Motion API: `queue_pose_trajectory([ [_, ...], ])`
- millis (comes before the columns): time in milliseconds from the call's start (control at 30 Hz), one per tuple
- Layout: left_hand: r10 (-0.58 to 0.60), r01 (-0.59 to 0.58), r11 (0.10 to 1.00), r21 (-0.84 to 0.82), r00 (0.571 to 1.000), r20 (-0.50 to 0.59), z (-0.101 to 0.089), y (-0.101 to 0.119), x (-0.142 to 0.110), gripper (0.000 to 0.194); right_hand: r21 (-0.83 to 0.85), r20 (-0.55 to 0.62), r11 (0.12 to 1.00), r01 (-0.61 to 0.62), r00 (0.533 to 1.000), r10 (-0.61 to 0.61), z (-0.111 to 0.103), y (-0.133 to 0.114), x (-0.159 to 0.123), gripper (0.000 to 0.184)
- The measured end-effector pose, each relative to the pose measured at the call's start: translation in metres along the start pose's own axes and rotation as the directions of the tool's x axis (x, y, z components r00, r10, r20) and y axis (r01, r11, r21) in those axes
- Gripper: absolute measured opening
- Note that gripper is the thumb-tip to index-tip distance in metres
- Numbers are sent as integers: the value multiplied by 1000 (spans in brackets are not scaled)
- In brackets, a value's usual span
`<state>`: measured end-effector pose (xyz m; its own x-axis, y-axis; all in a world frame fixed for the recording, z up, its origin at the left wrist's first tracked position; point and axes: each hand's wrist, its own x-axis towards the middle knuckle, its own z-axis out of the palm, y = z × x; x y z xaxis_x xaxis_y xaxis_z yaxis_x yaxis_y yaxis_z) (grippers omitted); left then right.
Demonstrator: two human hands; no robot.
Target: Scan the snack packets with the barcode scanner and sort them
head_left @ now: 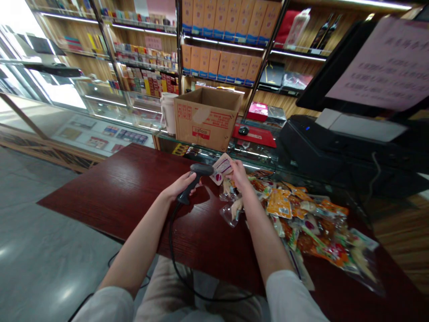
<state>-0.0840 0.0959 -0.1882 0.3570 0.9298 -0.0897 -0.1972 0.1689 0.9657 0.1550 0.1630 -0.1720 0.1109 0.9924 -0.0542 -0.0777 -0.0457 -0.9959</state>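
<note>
My left hand [182,185] is wrapped round the handle of a black barcode scanner [201,169], whose head points to the right. A cable runs from its base down past my lap. In my right hand [238,173] is a small white food packet [221,168] with printed text and a dark round mark, pinched at its right edge. The scanner's nose is close to the packet; whether they touch I cannot tell. Under and beside my right forearm lies a heap of clear and orange vacuum-packed snacks [279,203].
The dark wooden table [127,188] meets a glass counter bearing an open cardboard box [206,123], a white tumbler [168,114] and a black mouse [243,130] on a red mat. A monitor [362,67] and black machine [335,147] stand right. Stocked shelves line the back.
</note>
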Motion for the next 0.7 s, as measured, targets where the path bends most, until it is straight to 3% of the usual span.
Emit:
queue_pose_trajectory([
  [133, 6, -12, 999, -52, 994, -106, -1, 7, 0, 45, -342, -15, 931, 125, 990, -138, -19, -1, 10, 17],
  [200, -1, -11, 997, -74, 988, -157, -4, 9, 1, 43, -578, 7, 792, 194, 972, -233, -31, -2, 13, 12],
  [267, -17, -1, 996, -87, 979, -202, -7, 9, 4, 40, -759, 35, 625, 183, 970, -242, -39, -6, 10, 10],
  [333, -33, 14, 997, -80, 971, -237, -9, 7, 6, 38, -862, 26, 485, 145, 970, -243, -40, -11, 2, 24],
  [433, -19, 9, 999, -42, 966, -260, -8, 3, 10, 34, -925, 70, 323, 202, 923, -379, -30, -18, -15, 49],
  [467, -11, 4, 1000, -27, 966, -259, -7, 2, 11, 34, -925, 141, 282, 256, 918, -370, -25, -19, -21, 46],
  [533, -9, 10, 1000, 3, 970, -242, -3, 0, 11, 33, -918, 284, 230, 323, 940, -188, -15, -16, -30, 31],
  [600, -10, 15, 1000, 22, 975, -220, 3, 0, 9, 32, -921, 353, 161, 353, 935, -31, -10, -10, -37, 29],
  [667, 11, -5, 1000, 27, 978, -209, 12, 0, 8, 32, -922, 352, 153, 355, 935, -46, -9, -3, -43, 34],
  [700, 35, -30, 999, 27, 976, -215, 19, 0, 7, 31, -913, 348, 201, 356, 934, -77, -10, -1, -47, 36],
])
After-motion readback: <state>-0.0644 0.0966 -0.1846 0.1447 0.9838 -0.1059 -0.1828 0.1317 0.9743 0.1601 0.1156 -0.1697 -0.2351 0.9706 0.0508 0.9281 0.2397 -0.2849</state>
